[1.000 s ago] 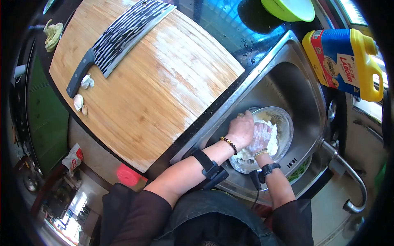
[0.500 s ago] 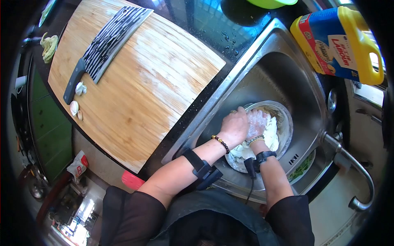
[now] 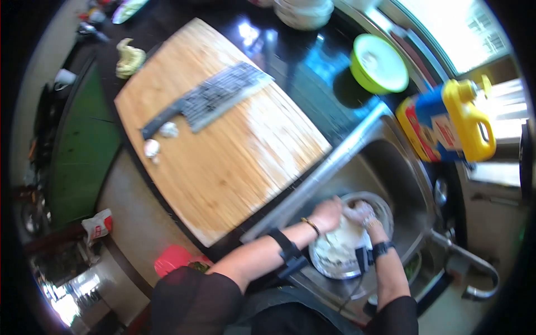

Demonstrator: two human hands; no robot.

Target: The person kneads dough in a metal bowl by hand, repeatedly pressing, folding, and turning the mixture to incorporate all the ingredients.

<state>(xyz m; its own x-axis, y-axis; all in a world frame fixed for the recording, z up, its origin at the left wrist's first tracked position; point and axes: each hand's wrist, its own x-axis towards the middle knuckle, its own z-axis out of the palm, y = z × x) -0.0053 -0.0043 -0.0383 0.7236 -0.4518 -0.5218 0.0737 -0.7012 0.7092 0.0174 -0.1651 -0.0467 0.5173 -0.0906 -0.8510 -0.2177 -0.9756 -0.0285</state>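
A metal bowl (image 3: 383, 206) rests in the sink with a lumpy white mass of dough (image 3: 338, 245) inside. At the bowl's far-left rim, my left hand (image 3: 326, 214), with a beaded bracelet at the wrist, is closed on the edge. My right hand (image 3: 362, 213), coated in white flour, reaches inside the far part of the bowl, beside the left one. Motion blurs its bent fingers, so I cannot make out whether they grip any dough. A black band with a small device (image 3: 365, 255) sits on the right wrist.
Left of the sink (image 3: 410, 181) lies a cutting board (image 3: 223, 184) with a cleaver (image 3: 223, 95) and garlic (image 3: 152, 148). A yellow jug (image 3: 469, 123) and green bowl (image 3: 375, 78) stand behind. The faucet (image 3: 469, 257) arches at right.
The view has swung, bringing the whole green bowl into sight. My right hand has moved from over the dough towards the bowl's far side, exposing more dough. My left hand stays by the rim.
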